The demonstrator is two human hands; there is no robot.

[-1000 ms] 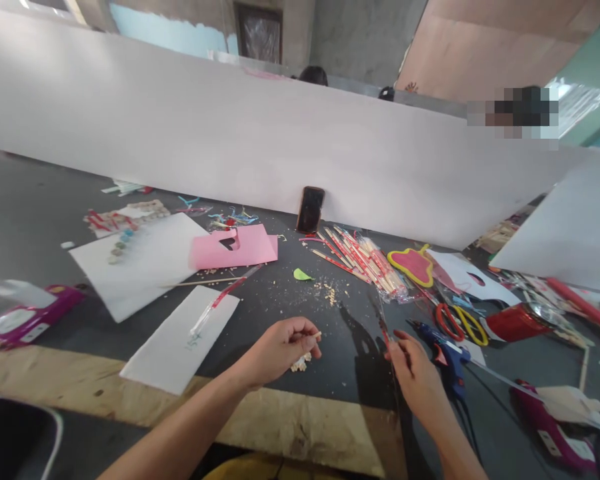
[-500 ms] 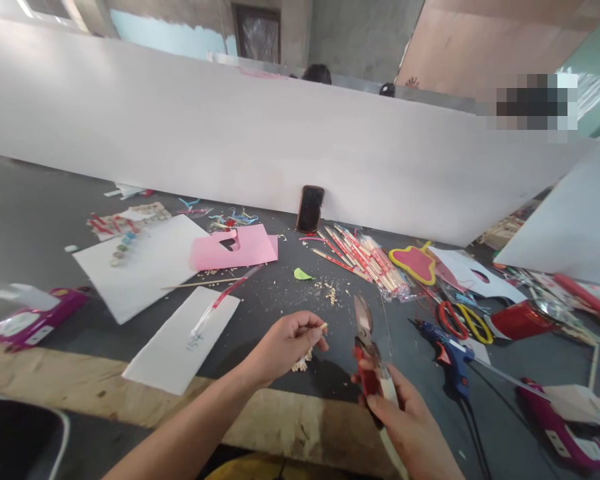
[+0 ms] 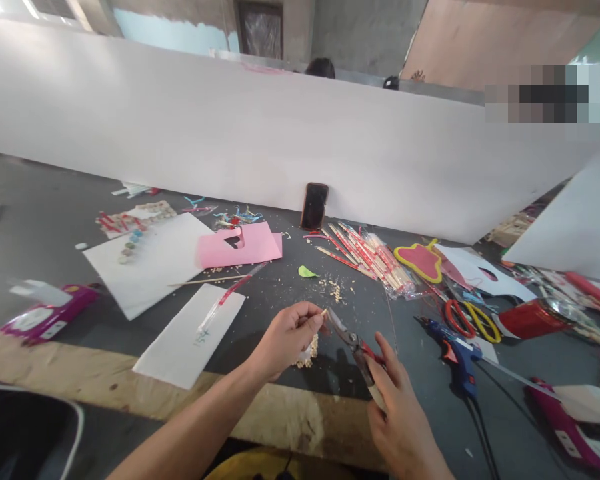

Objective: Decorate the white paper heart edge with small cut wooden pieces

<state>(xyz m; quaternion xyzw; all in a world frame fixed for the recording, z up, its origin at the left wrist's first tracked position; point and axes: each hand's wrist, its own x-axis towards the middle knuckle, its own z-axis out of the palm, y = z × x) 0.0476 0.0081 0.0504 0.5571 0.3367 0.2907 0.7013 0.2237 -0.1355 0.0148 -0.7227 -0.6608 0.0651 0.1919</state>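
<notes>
My left hand (image 3: 287, 339) pinches a short thin wooden stick (image 3: 324, 312) between thumb and fingers, just above a small heap of wood chips (image 3: 307, 353) on the dark tabletop. My right hand (image 3: 397, 420) grips red-handled metal snips (image 3: 355, 350) by the handles. Their jaws point up and left, with the tips close to the stick's end and apparently not touching it. Whether the jaws are parted is hard to tell. A blue glue gun (image 3: 455, 357) lies to the right of my right hand.
Nearby lie a white sheet (image 3: 187, 337), a bundle of red-and-white sticks (image 3: 367, 257), yellow and red scissors (image 3: 473, 321), pink paper (image 3: 240, 245) and a phone (image 3: 314, 205) against a tall white board (image 3: 230, 113). A plywood strip (image 3: 180, 393) runs along the near edge.
My right hand has swung the snips from upright to pointing left, bringing their tips beside the stick in my left hand. My left hand has hardly moved.
</notes>
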